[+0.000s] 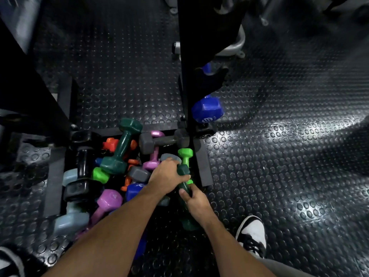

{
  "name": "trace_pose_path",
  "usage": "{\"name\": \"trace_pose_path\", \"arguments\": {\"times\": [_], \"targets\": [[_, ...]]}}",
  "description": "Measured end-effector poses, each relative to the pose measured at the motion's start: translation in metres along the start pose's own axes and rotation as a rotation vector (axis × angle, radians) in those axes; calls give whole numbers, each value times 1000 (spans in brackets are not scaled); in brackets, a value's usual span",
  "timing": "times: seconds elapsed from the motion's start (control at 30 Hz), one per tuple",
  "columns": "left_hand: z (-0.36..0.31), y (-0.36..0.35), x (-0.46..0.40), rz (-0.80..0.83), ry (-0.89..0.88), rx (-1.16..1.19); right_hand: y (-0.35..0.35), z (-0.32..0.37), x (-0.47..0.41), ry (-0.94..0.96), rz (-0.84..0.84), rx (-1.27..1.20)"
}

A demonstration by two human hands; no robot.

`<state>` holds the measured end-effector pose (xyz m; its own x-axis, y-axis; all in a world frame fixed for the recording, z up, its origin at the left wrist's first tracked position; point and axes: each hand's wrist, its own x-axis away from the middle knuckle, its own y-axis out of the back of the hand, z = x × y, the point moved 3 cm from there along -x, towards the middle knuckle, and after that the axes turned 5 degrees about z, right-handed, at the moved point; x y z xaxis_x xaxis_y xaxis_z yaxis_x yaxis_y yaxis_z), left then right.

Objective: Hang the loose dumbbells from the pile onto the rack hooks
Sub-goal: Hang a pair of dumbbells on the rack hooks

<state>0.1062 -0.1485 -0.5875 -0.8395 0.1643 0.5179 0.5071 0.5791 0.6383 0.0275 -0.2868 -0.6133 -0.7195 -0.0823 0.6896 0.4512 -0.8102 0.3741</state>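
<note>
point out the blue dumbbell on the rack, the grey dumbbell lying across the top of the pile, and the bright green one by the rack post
blue dumbbell (207,109): head view, on its lower head.
grey dumbbell (148,143): head view, on its left head.
bright green dumbbell (185,153): head view, on its upper head.

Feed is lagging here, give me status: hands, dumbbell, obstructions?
Both hands, left and right, gripping dark green dumbbell. Still low at the pile. Bright green dumbbell alongside.

A black-and-white sneaker (253,234) stands on the studded black rubber floor (279,176).
</note>
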Motion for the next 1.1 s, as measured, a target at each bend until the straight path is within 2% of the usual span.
{"name": "trace_pose_path", "arguments": {"times": [0.1, 0.17, 0.23, 0.27, 0.33, 0.4, 0.47, 0.67, 0.83, 1.1], "targets": [[-7, 27, 1, -38, 36, 167, 19, 13, 8, 3, -19, -12], [-15, 49, 1, -15, 15, 291, 34, 27, 21, 10, -48, -109], [-28, 71, 1, -7, -5, 517, 49, 39, 35, -11, -83, -249], [-33, 81, 1, -25, 5, 632, 54, 43, 40, -22, -94, -301], [-49, 114, 4, -170, -26, 745, 64, 51, 49, -17, -129, -369], [-73, 154, 13, -339, -141, 730, 72, 52, 50, 29, -185, -400], [-101, 189, 26, -443, -273, 687, 84, 62, 56, 58, -205, -389], [-152, 241, 47, -443, -516, 608, 126, 77, 66, 109, -260, -501], [-173, 260, 56, -478, -511, 562, 157, 130, 91, 137, -196, -634], [-175, 264, 56, -575, -456, 543, 217, 209, 94, 225, -195, -590]]}}
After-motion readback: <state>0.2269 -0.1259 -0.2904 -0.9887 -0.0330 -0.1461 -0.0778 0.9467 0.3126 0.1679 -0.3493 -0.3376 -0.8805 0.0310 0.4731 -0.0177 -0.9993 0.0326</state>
